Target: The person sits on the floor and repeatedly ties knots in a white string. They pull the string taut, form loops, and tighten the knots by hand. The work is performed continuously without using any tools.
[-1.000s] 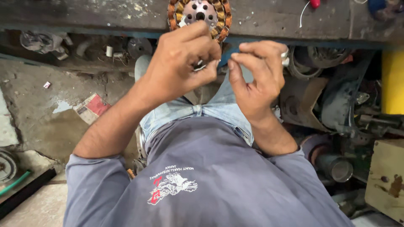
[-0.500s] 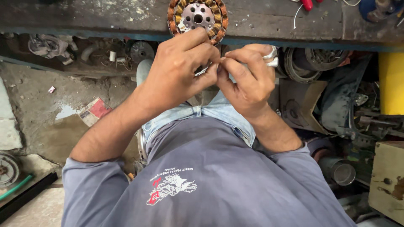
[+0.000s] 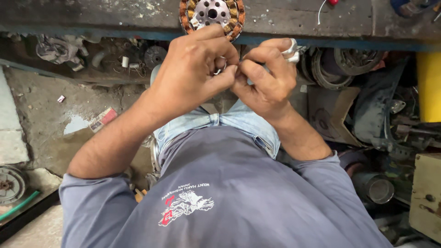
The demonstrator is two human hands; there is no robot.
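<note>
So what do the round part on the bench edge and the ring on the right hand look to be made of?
The round part looks like a motor stator: a dull silver metal hub with drilled holes, ringed by copper-brown wire coils and tan wrapping. The ring on the right hand appears to be shiny silver-toned metal, judging by its bright reflections; which metal cannot be told.
</note>
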